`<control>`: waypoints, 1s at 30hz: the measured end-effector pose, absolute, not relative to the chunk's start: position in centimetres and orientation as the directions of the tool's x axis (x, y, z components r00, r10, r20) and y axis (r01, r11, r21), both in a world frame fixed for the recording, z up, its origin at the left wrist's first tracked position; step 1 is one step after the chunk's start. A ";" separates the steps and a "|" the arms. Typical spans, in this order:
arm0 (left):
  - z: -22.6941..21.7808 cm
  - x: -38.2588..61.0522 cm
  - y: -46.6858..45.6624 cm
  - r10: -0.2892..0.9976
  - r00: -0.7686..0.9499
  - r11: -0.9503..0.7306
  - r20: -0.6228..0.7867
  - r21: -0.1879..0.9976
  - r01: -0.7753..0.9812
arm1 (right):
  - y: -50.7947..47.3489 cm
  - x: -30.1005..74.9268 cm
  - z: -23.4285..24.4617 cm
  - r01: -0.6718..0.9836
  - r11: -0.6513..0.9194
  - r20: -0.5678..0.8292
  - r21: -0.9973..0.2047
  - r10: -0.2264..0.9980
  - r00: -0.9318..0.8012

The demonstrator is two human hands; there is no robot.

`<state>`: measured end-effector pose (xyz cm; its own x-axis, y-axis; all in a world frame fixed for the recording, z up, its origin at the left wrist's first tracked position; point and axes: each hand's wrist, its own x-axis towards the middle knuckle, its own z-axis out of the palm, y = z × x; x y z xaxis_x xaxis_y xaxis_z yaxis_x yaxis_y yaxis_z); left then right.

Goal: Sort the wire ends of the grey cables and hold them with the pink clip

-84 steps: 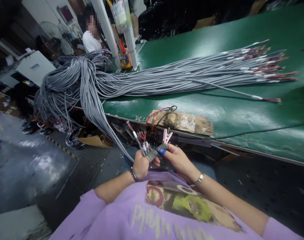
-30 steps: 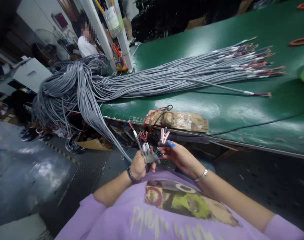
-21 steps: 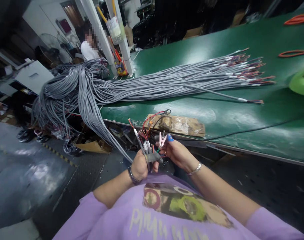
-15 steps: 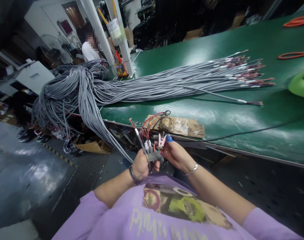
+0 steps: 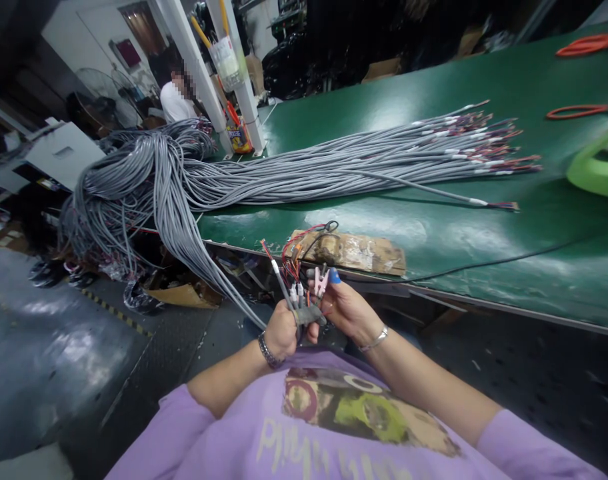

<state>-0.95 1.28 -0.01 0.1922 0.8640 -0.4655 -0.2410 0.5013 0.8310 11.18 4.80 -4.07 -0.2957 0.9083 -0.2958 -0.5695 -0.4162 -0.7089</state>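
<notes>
My left hand (image 5: 283,331) is closed around the ends of several grey cables (image 5: 285,291), whose thin coloured wires and white sleeves stick up above the fist. Dark grey wrapping covers some of its fingers. Close beside it, my right hand (image 5: 351,310), with a blue cover on one fingertip, is closed at the wires, its fingers partly hidden. A pink clip (image 5: 321,283) stands at its fingertips; whether they grip the clip or a wire behind it is unclear. Just beyond both hands, a worn wooden board (image 5: 364,252) lies on the bench edge with red and black leads on it.
A long bundle of grey cables (image 5: 294,175) stretches across the green bench (image 5: 484,267) and hangs off its left end. A green plastic object (image 5: 597,167) and orange loops (image 5: 579,111) lie at right. A black cord (image 5: 464,270) crosses the front. Another person (image 5: 177,100) is in the background.
The whole view has shifted slightly, with the bench things appearing a little further left. Both hands keep nearly the same pose, and the pink clip has turned slightly at the right fingertips.
</notes>
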 end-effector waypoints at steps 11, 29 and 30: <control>-0.3 -1.2 0.0 0.891 0.160 0.452 -0.425 0.863 -0.225 | 4.3 11.9 -3.2 -0.578 -0.470 -0.328 -0.668 0.882 -0.339; 0.0 -0.6 0.0 0.919 0.046 0.390 -0.391 0.887 -0.246 | 4.2 12.0 -2.8 -0.563 -0.444 -0.304 -0.698 0.894 -0.328; 0.1 -0.4 0.1 0.916 0.037 0.395 -0.399 0.884 -0.249 | 4.3 12.0 -3.0 -0.538 -0.431 -0.289 -0.725 0.898 -0.331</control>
<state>-0.43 0.11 0.12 0.0366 0.9163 -0.3988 -0.2489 0.3949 0.8844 11.97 4.30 -2.98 -0.3310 0.8984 -0.2886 -0.5379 -0.4309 -0.7245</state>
